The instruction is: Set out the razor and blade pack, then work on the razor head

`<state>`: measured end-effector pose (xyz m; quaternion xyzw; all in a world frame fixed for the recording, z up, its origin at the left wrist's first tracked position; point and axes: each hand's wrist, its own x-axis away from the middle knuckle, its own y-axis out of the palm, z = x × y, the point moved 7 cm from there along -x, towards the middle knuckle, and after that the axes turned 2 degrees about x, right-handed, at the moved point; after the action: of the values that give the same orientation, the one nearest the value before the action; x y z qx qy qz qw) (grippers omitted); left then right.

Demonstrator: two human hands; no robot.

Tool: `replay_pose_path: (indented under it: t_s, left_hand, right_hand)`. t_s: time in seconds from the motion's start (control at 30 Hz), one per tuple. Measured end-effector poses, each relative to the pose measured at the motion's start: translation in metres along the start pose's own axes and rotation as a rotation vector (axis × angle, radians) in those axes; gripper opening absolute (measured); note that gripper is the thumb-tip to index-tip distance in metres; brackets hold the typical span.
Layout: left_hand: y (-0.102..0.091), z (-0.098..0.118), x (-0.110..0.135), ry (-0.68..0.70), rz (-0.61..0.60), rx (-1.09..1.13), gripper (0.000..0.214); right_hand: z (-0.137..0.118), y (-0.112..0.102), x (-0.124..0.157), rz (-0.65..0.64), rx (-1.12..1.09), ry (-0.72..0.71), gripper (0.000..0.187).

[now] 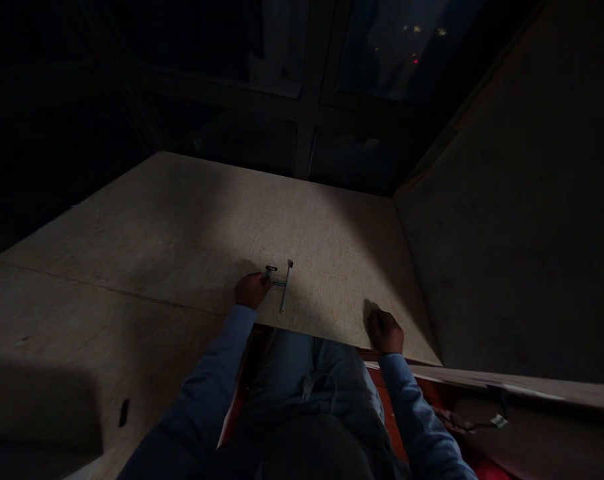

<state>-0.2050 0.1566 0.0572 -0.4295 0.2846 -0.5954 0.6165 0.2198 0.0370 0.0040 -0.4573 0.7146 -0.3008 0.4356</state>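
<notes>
left hand (252, 289) on plywood panel (192, 220) near its near edge, fingers curled, touching small dark knob (271, 271); grip unclear. slim metal rod (286, 288) just beside: light, stiff, slippery; pinch mid-shaft. right hand (385, 331) fisted at near edge, holding nothing visible.

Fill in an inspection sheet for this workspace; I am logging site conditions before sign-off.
Surface: plywood sheet, lit in the middle, dark at the edges.
Job's things: small dark fitting and slim metal tool lying on the sheet.
Clutter: dark slot in the near panel.
Hands: left hand closed beside the fitting; right hand resting on the sheet's near edge.
Cables: thin cable at lower right.
Surroundings: dark window panes, plywood wall.
</notes>
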Motion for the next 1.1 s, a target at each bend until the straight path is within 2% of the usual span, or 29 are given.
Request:
replay_pose_path:
  t_s: [0.1, 0.23, 0.37, 0.47, 0.57, 0.73, 0.9, 1.1]
  left_hand:
    - [0.0, 0.001, 0.0, -0.01, 0.024, 0.014, 0.022]
    - [-0.009, -0.002, 0.004, -0.043, 0.125, 0.11, 0.019]
    - [-0.022, 0.005, 0.011, -0.029, 0.222, 0.339, 0.015]
    - [-0.021, 0.021, 0.016, 0.01, 0.211, 0.59, 0.019]
    - [-0.011, 0.039, 0.023, 0.019, 0.147, 0.845, 0.025]
    - [0.02, 0.068, 0.045, -0.003, 0.012, 1.155, 0.033]
    - [0.052, 0.103, 0.063, 0.001, -0.131, 1.32, 0.03]
    - [0.086, 0.142, 0.072, -0.016, -0.331, 1.483, 0.03]
  right_hand:
    - [0.0, 0.001, 0.0, -0.001, -0.005, -0.003, 0.049]
    - [-0.002, 0.0, 0.0, 0.01, -0.015, -0.008, 0.048]
    - [-0.004, 0.0, 0.0, 0.011, -0.026, -0.017, 0.042]
    - [-0.005, 0.0, -0.001, 0.005, -0.037, -0.026, 0.039]
    - [-0.005, 0.001, 0.0, -0.002, -0.049, -0.032, 0.037]
    - [-0.006, 0.003, 0.0, -0.016, -0.075, -0.046, 0.036]
    - [-0.008, 0.003, 0.0, -0.024, -0.097, -0.055, 0.033]
    - [-0.009, 0.004, 0.0, -0.033, -0.122, -0.063, 0.032]
